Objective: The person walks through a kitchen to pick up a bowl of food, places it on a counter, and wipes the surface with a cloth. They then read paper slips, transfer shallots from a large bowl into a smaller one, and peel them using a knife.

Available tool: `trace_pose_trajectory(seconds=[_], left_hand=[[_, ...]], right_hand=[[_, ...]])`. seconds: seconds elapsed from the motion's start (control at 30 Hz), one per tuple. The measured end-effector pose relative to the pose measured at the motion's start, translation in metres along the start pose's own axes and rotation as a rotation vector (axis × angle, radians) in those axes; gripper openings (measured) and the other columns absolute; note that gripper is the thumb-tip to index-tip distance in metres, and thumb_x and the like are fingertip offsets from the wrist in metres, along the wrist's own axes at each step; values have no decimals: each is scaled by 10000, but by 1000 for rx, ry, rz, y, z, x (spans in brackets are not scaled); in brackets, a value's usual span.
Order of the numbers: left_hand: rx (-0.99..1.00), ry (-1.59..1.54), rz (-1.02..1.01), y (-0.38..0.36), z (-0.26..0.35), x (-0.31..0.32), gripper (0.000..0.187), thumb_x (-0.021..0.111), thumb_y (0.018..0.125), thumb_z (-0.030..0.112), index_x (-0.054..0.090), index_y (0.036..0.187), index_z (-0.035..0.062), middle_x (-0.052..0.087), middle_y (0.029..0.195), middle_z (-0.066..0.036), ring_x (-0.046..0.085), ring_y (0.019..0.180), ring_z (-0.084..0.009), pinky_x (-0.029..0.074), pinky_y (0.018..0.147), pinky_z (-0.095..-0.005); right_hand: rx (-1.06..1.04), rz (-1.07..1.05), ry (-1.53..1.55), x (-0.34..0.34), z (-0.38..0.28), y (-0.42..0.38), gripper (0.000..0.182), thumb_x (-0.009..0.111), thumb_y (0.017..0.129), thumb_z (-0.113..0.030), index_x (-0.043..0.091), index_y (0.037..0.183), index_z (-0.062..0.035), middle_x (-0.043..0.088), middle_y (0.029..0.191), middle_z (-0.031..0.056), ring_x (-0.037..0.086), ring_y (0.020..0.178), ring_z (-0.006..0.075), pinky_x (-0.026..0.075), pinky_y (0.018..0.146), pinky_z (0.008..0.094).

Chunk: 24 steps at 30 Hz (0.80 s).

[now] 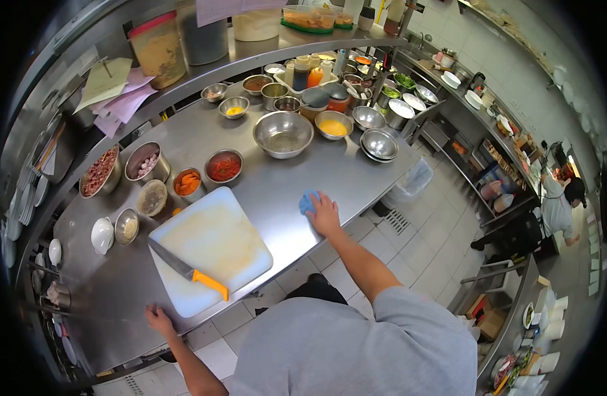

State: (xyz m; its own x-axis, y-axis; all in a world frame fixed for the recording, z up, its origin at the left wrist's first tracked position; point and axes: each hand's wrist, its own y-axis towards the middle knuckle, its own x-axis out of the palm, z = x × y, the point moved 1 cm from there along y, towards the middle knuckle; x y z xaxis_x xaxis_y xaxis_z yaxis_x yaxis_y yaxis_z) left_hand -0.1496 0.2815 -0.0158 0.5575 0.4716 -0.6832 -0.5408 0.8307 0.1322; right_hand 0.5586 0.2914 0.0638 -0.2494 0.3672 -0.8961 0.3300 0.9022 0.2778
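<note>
My right hand (326, 216) presses a crumpled blue cloth (308, 202) onto the steel table (277, 191), to the right of the cutting board. Down at the table's near edge, my left hand (160, 320) rests with its fingers somewhat apart and nothing in them. Between the hands lies a white, stained cutting board (218, 231). A knife with an orange handle (210, 282) lies across the board's lower left part, closest to my left hand.
Behind the board stand bowls of red strips (223, 166), orange pieces (187, 182) and chopped meat (100, 171). A large steel bowl (283, 135) and a bowl of yellow liquid (334, 125) sit farther back. A person (554, 208) is at the far right.
</note>
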Motion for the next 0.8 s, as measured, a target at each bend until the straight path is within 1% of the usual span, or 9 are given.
trace_pose_trajectory(seconds=[0.03, 0.07, 0.17, 0.3, 0.37, 0.5, 0.6, 0.67, 0.8], left_hand=[[-81, -228, -49, 4, -10, 3, 367, 542, 914, 207, 543, 1255, 71, 538, 1301, -101, 484, 1214, -248, 327, 1036, -479], [-101, -357, -20, -7, 9, -9, 375, 514, 942, 209, 512, 1269, 25, 561, 1257, -104, 520, 1152, -223, 388, 987, -407], [-342, -599, 270, -72, 106, -35, 348, 492, 953, 185, 502, 1255, 11, 585, 1190, -123, 560, 1081, -220, 433, 933, -350], [-199, -842, 413, -152, 174, -15, 282, 474, 975, 182, 516, 1214, 38, 600, 1097, -104, 574, 955, -178, 464, 825, -306], [-216, -909, 399, -186, 195, 10, 250, 477, 981, 186, 530, 1183, 49, 607, 1041, -83, 572, 877, -147, 474, 753, -278], [-77, -772, 150, -237, 290, 74, 201, 497, 973, 164, 551, 1121, 38, 622, 907, -61, 555, 730, -109, 467, 650, -241], [-11, -811, -150, -254, 336, 121, 192, 521, 966, 161, 553, 1108, 36, 629, 872, -58, 570, 719, -102, 464, 645, -227], [48, -794, -348, -262, 372, 145, 196, 528, 957, 134, 546, 1119, 23, 640, 930, -75, 594, 744, -114, 474, 640, -228], [138, -822, -494, -260, 428, 164, 212, 532, 952, 105, 541, 1141, 8, 635, 1012, -82, 613, 794, -126, 487, 661, -240]], right_hand=[[39, -14, 15, -4, 15, 18, 623, 683, 797, -370, 486, 1340, -136, 417, 1401, 183, 396, 1294, 356, 334, 1057, 499], [78, -27, 33, -10, 34, 35, 621, 684, 797, -374, 490, 1335, -132, 430, 1389, 183, 401, 1289, 356, 331, 1058, 500], [178, 7, 162, -22, 85, 65, 621, 688, 795, -387, 499, 1325, -122, 463, 1353, 189, 404, 1281, 369, 327, 1056, 505], [212, 41, 180, -20, 141, 64, 601, 682, 821, -365, 497, 1330, -106, 489, 1325, 230, 420, 1272, 376, 350, 1045, 470], [180, 62, 188, -9, 149, 53, 596, 657, 838, -347, 464, 1351, -115, 471, 1336, 216, 390, 1281, 412, 301, 1062, 524], [149, 98, 136, 2, 140, 53, 595, 631, 860, -305, 418, 1381, -113, 440, 1364, 209, 345, 1307, 440, 238, 1084, 570], [84, -27, 151, -7, 134, 66, 588, 638, 852, -283, 434, 1374, -105, 406, 1404, 204, 324, 1324, 441, 222, 1090, 574], [-17, -49, 210, -10, 134, 72, 579, 640, 846, -268, 448, 1367, -103, 390, 1424, 199, 318, 1331, 439, 218, 1093, 572], [-186, -60, 318, -36, 110, 66, 548, 678, 808, -281, 532, 1312, -125, 386, 1452, 169, 297, 1357, 419, 215, 1110, 533]])
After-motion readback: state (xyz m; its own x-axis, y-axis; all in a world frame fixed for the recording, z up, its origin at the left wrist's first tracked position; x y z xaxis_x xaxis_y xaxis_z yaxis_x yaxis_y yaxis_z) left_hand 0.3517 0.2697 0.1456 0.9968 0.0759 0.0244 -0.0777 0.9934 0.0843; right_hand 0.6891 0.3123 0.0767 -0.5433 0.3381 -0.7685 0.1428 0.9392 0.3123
